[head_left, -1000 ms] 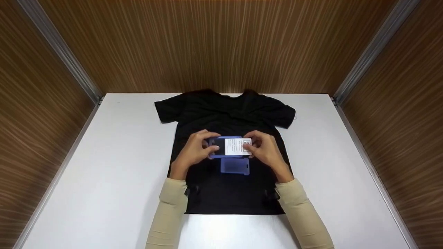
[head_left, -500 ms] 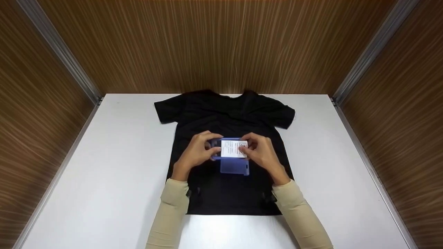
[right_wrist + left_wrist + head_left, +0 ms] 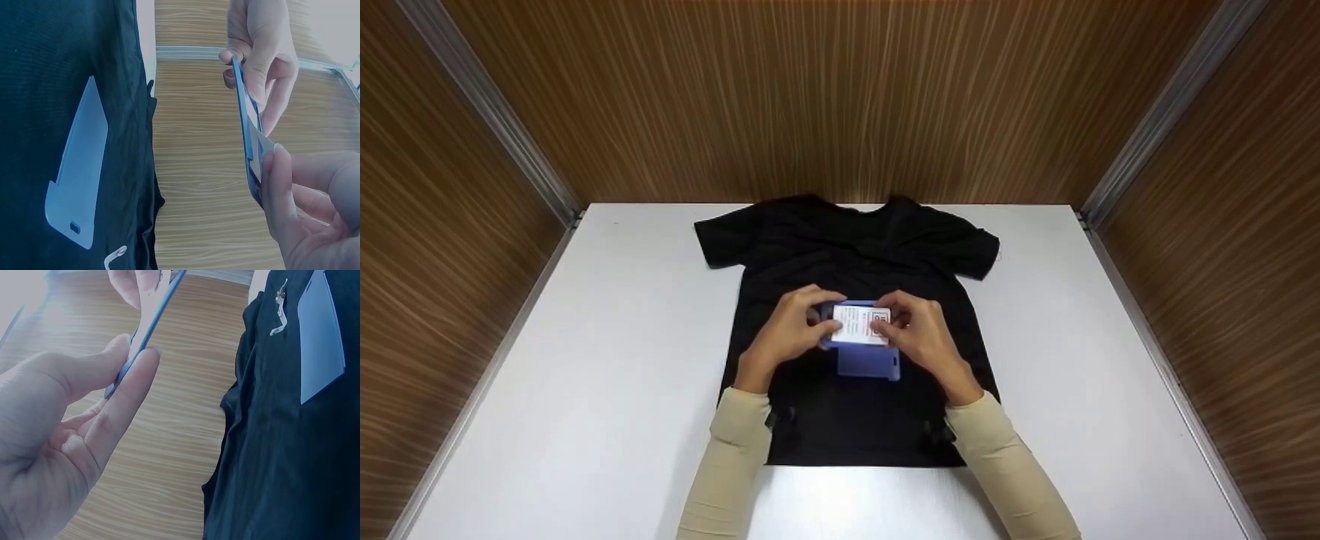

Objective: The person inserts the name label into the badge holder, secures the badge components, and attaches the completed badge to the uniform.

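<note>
In the head view, a white printed card (image 3: 851,324) lies against a blue badge holder (image 3: 859,303), held up over a black T-shirt (image 3: 870,435). My left hand (image 3: 789,330) pinches the holder's left end, thumb on the front and fingers behind. My right hand (image 3: 924,330) pinches the card at its right end, thumb on its printed face. In the right wrist view, a corner of the card (image 3: 263,140) bends out from the holder's blue frame (image 3: 242,107) by my right fingertips. The matching blue cover (image 3: 81,169), with a small slot, lies on the shirt.
A small metal clip (image 3: 280,309) with a pale strap lies on the shirt beside the cover. The shirt is spread on a white table (image 3: 637,337). Wood-grain panels (image 3: 825,97) enclose the back and both sides.
The card has slid left along the holder, covering the dark area there. My right hand has moved left with it, while my left hand stays nearly in place.
</note>
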`<state>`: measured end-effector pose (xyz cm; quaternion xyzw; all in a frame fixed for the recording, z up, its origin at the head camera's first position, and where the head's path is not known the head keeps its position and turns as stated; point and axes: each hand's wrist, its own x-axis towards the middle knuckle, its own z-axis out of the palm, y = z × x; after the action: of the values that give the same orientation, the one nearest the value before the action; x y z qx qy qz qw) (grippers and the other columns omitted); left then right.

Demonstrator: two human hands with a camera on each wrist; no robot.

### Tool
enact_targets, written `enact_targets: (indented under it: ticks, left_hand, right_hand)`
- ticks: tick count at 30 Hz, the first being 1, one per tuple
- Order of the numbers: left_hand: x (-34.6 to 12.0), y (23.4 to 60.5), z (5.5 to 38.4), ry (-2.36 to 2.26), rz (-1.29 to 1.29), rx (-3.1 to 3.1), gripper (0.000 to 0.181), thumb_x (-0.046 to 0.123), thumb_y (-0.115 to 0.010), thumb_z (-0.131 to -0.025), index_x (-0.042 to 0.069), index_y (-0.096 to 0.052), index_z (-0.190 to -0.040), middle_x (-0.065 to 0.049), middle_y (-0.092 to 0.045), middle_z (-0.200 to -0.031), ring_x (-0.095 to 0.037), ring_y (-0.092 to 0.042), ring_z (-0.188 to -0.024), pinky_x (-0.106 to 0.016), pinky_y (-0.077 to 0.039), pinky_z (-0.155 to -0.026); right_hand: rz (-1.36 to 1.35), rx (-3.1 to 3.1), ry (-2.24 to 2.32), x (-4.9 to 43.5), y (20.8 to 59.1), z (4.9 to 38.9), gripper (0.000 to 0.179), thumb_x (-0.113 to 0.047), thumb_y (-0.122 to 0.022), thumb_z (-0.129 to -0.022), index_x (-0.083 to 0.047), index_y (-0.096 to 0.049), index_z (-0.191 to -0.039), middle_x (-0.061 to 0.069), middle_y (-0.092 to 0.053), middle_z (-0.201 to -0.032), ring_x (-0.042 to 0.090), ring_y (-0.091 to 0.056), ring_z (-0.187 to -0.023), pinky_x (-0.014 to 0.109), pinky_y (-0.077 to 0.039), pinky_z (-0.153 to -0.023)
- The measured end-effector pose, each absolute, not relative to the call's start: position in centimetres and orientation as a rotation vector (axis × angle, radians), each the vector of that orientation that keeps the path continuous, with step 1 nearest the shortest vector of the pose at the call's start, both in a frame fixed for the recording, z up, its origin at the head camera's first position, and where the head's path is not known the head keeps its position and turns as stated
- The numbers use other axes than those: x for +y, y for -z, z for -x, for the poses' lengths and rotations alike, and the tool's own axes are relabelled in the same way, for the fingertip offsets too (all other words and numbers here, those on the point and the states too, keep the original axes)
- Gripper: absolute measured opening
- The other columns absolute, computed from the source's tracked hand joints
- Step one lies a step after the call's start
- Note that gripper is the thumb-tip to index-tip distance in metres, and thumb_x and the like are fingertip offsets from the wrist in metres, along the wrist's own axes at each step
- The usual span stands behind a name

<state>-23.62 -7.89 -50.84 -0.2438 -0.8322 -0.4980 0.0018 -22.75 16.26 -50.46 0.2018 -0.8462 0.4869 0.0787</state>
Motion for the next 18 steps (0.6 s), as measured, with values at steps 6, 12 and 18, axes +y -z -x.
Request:
enact_targets:
  ticks: [6,12,18]
  left_hand:
    - [-7.75,50.77,23.57,1.547,0.768,-2.619,0.035,0.002,-0.076,-0.091,0.004,-0.071,-0.126,-0.014,-0.064,-0.107,-0.016,-0.065,-0.068,-0.026,-0.058,-0.051]
    - [-7.56,50.83,23.62,1.51,0.784,-2.622,0.035,0.002,-0.077,-0.091,0.002,-0.071,-0.125,-0.014,-0.066,-0.107,-0.016,-0.065,-0.068,-0.024,-0.057,-0.051]
    - [-7.51,50.93,23.58,1.507,0.777,-2.627,0.035,0.002,-0.076,-0.091,0.003,-0.072,-0.125,-0.014,-0.066,-0.107,-0.017,-0.065,-0.07,-0.025,-0.057,-0.051]
  right_hand:
    - [-0.633,-2.521,-1.483,16.13,50.56,22.68,0.02,-0.001,-0.083,-0.084,0.001,-0.073,-0.102,0.015,-0.071,-0.074,0.024,-0.071,-0.061,0.023,-0.056,-0.05]
    - [-0.64,-2.526,-1.459,15.94,50.65,22.67,0.019,-0.003,-0.083,-0.085,0.0,-0.073,-0.101,0.014,-0.072,-0.075,0.021,-0.071,-0.06,0.022,-0.056,-0.049]
    - [-0.641,-2.521,-1.409,15.78,50.72,22.57,0.019,-0.004,-0.083,-0.085,0.0,-0.074,-0.101,0.013,-0.072,-0.075,0.02,-0.071,-0.061,0.02,-0.054,-0.05]
